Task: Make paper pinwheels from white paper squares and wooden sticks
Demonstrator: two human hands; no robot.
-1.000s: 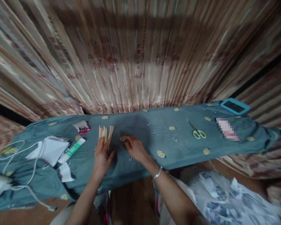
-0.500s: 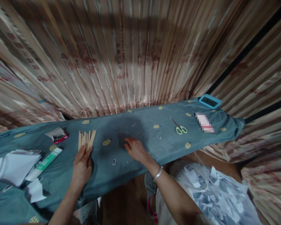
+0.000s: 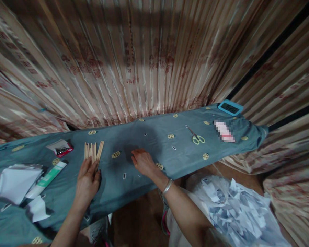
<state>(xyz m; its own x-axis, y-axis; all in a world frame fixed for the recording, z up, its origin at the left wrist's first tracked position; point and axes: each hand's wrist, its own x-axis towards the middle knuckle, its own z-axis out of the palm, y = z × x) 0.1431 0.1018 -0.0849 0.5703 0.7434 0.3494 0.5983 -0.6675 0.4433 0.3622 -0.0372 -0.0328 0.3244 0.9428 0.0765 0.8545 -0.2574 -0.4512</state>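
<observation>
L hand [image 3: 87,180]: flat, fingers apart, pressing ends of wooden sticks [image 3: 93,151], likely so the row stays aligned.
R hand [image 3: 142,162]: curled on worktop [image 3: 185,156] cloth; can't tell its grip.

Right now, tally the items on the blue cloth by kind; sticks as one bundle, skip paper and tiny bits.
Scissors: 1
Green-white tube: 1
Red box: 1
Blue-cased device: 1
Blurred pink-white item: 1
Stick bundle: 1, left hand on it
Total: 6
</observation>
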